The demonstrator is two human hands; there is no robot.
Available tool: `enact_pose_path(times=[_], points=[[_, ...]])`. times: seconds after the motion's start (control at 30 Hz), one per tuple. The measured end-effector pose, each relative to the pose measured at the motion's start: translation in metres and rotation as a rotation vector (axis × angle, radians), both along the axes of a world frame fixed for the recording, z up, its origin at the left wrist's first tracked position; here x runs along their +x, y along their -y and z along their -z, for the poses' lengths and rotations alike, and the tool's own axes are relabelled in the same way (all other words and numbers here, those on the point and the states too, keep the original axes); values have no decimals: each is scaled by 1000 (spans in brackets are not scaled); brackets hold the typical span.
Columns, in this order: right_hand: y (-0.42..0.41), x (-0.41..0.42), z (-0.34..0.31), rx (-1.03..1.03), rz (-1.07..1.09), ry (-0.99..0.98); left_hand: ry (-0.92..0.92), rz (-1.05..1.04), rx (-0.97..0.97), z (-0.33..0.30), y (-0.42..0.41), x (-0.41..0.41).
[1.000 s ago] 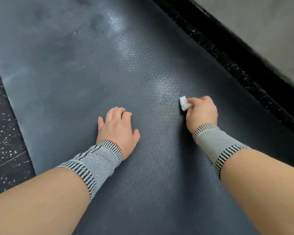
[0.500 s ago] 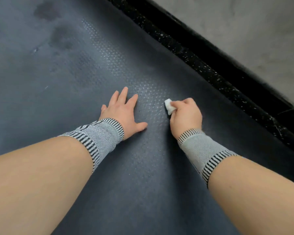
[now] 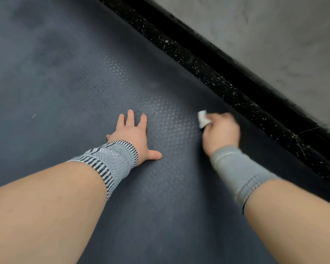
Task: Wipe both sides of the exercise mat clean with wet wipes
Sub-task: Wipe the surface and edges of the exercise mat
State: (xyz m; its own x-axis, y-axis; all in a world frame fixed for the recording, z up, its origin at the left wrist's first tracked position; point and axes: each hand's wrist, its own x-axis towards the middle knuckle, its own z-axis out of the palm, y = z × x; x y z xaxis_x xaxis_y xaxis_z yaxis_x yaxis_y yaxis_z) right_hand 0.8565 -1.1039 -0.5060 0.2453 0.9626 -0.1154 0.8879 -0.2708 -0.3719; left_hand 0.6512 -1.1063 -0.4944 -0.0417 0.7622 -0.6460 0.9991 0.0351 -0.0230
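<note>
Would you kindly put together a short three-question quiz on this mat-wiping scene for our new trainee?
1. True or false: the left hand lies flat on the mat with its fingers spread.
2. Which hand holds the wipe? A) left B) right C) neither
3. Fill in: beyond the mat's far edge runs a strip of black ____ floor, then a grey wall.

Key
1. True.
2. B: the right hand has the folded white wipe in its grip, though the hand is blurred.
3. Speckled.
</note>
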Motion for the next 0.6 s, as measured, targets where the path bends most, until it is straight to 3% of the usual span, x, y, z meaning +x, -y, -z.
enact_pose_path(times=[0.1,0.23,0.3,0.43,0.53,0.6], points=[[32,-45,-3,-70,-345,-131,18,-9,11,0,1,-1],[29,-54,-6,-52,-318,-306,22,-20,14,0,4,-1],[29,-48,-3,9,-319,-261,35,-30,26,0,5,0],[40,-35,11,-17,-81,0,61,-78,35,0,7,-2],[45,-38,24,12,-73,72,147,94,272,-2,13,-6],[43,-40,28,39,-52,72,306,264,435,-2,11,-2]])
